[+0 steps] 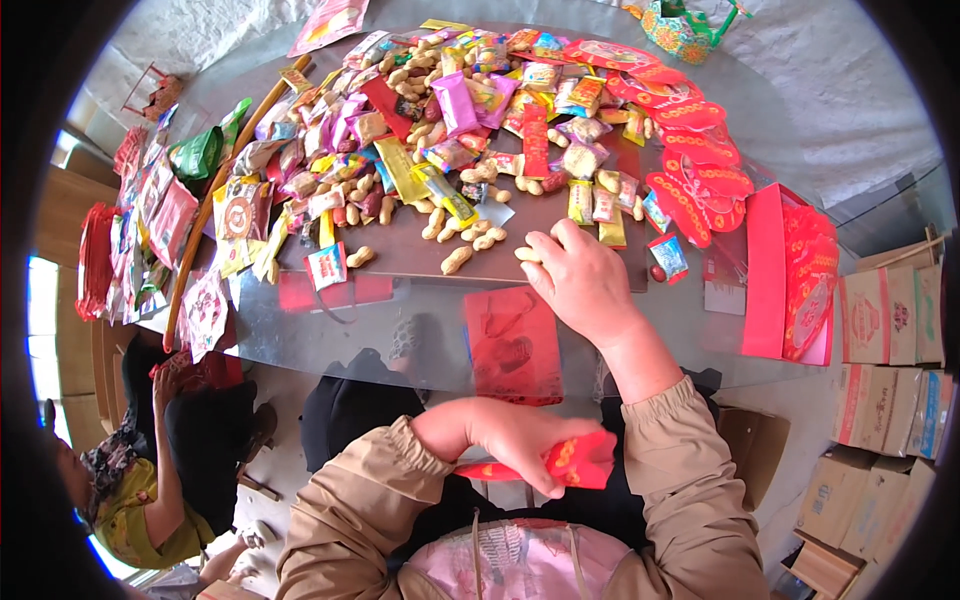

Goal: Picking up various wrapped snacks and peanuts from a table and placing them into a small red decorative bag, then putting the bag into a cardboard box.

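My left hand (510,432) is closed round a red paper packet (588,460) with gold print, low in front of my body. The packet's upper end sticks out past the fingers. Over the near edge of the brown board, my right hand (585,282) has its fingers bent together, with a peanut (527,255) at the fingertips. Just left of it lie loose peanuts (457,260). Beyond spreads a pile of wrapped sweets (453,103), snacks and more peanuts. A small blue-and-white sachet (668,258) sits right of the hand.
Red patterned packets (700,190) fan along the right, beside a red box (765,270) of more. A wooden stick (222,175) borders the pile; snack bags (168,215) lie beyond it. A red bag (512,345) shows below the board. Another person (150,500) sits left. Cartons (890,320) stand right.
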Tool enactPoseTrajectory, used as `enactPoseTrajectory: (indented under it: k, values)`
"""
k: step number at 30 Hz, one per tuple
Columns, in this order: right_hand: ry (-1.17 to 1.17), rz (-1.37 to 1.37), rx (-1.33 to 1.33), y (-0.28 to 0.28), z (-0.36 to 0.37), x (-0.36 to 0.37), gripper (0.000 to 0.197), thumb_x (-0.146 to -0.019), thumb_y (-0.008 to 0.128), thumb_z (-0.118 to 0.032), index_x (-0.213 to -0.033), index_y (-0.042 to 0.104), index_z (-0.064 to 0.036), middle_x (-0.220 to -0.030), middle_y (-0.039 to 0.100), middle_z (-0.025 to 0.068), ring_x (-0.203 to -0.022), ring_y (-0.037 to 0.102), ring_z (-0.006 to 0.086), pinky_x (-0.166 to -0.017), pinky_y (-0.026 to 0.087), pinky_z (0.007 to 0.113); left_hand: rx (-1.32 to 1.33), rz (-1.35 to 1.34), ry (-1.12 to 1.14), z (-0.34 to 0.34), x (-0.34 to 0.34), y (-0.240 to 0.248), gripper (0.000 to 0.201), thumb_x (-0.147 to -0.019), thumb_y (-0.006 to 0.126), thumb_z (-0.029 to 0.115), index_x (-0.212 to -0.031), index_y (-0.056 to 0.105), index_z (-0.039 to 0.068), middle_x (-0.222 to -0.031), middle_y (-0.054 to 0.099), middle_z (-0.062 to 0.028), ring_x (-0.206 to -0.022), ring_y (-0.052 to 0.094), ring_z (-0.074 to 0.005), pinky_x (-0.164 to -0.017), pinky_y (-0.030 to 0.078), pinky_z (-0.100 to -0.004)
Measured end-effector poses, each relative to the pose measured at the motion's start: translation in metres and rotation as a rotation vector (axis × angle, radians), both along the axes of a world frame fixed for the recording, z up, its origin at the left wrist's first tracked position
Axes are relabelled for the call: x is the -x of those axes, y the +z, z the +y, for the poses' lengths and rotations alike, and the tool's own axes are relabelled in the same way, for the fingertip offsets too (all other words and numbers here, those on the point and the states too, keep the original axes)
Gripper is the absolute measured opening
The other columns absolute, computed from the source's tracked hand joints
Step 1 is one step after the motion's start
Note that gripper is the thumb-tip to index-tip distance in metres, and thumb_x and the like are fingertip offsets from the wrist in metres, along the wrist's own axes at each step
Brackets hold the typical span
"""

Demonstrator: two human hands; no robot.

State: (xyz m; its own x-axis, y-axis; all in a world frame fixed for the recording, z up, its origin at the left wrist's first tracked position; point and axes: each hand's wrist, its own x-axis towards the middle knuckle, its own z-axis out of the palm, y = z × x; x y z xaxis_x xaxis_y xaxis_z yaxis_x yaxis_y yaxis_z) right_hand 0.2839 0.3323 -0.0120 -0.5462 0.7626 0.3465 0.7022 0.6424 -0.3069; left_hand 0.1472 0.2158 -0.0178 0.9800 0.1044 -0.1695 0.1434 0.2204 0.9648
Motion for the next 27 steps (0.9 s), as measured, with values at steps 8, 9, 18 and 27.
enactPoseTrajectory:
  k: [8,9,18,27]
  values:
    - [0.001,0.127,-0.025,-0.009,0.009,-0.007,0.013,-0.093,0.072,-0.019,-0.095,0.065,-0.0082,-0.084,0.056,0.0046,-0.075,0.063,0.0204,-0.062,0.051,0.037,0.558,-0.415,0.477,0.023,0.037,0.021,0.095,-0.081,0.087,0.033,-0.152,0.033,0.002,-0.145,0.054,-0.0164,-0.137,0.05,-0.024,-0.115,0.038,-0.04]
    - [0.0,0.127,-0.025,-0.001,0.01,-0.007,0.013,-0.093,0.072,-0.019,-0.095,0.065,-0.0082,-0.084,0.056,0.0046,-0.075,0.063,0.0204,-0.062,0.051,0.037,0.558,-0.414,0.476,0.022,0.041,0.021,0.095,-0.081,0.087,0.033,-0.152,0.033,0.002,-0.145,0.054,-0.0164,-0.137,0.05,-0.024,-0.115,0.038,-0.04]
    - [0.284,0.995,0.892,0.042,-0.005,-0.02,0.025,-0.105,0.057,-0.023,-0.107,0.065,0.0006,-0.092,0.065,0.0049,-0.071,0.053,0.0024,-0.057,0.041,0.019,0.655,-0.242,0.703,0.025,0.043,0.031,0.097,-0.071,0.091,0.027,-0.15,0.044,-0.003,-0.146,0.057,-0.0158,-0.134,0.055,-0.0276,-0.115,0.04,-0.041]
    - [0.274,0.884,0.925,0.049,-0.009,-0.027,0.027,-0.106,0.055,-0.024,-0.107,0.065,0.0002,-0.092,0.068,0.007,-0.085,0.064,0.0086,-0.068,0.052,0.024,0.717,-0.339,0.633,0.03,0.031,0.022,0.091,-0.08,0.086,0.024,-0.153,0.038,0.001,-0.147,0.054,-0.0134,-0.134,0.054,-0.0251,-0.115,0.041,-0.0402]
